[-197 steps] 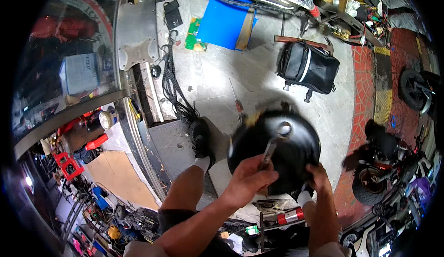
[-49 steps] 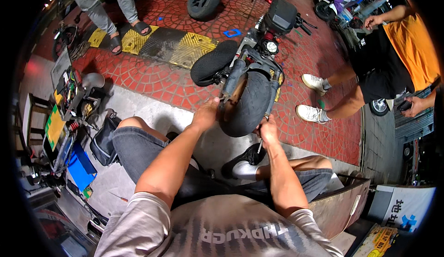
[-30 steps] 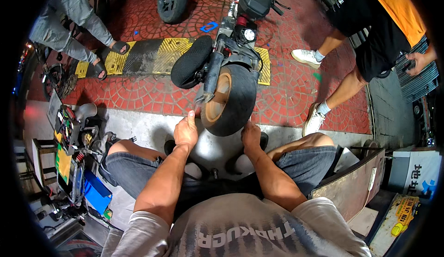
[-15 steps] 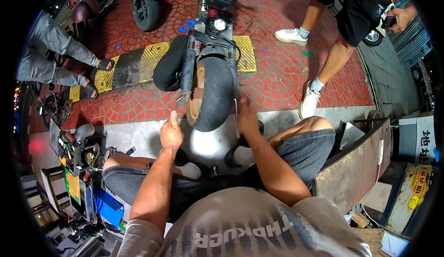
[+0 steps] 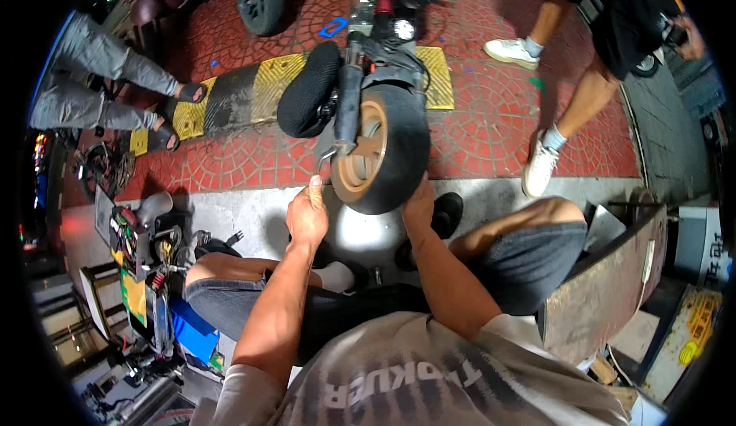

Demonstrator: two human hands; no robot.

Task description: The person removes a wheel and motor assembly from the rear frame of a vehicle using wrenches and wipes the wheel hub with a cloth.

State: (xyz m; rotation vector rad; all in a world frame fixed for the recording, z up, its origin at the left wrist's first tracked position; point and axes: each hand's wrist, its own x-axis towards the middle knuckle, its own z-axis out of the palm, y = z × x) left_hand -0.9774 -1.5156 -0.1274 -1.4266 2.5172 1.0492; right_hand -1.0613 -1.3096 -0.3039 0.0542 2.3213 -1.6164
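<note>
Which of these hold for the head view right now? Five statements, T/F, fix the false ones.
1. The left hand holds a metal tool at the near end of the fork leg. True.
2. The right hand rests on a knee. False: it is by the lower right edge of the wheel; whether it holds anything is hidden.
3. The wheel's rim is bright blue. False: it is tan-orange.
4. A black-and-yellow ramp lies on the red paving beyond the wheel. True.
5. The standing person at right wears white shoes. True.
</note>
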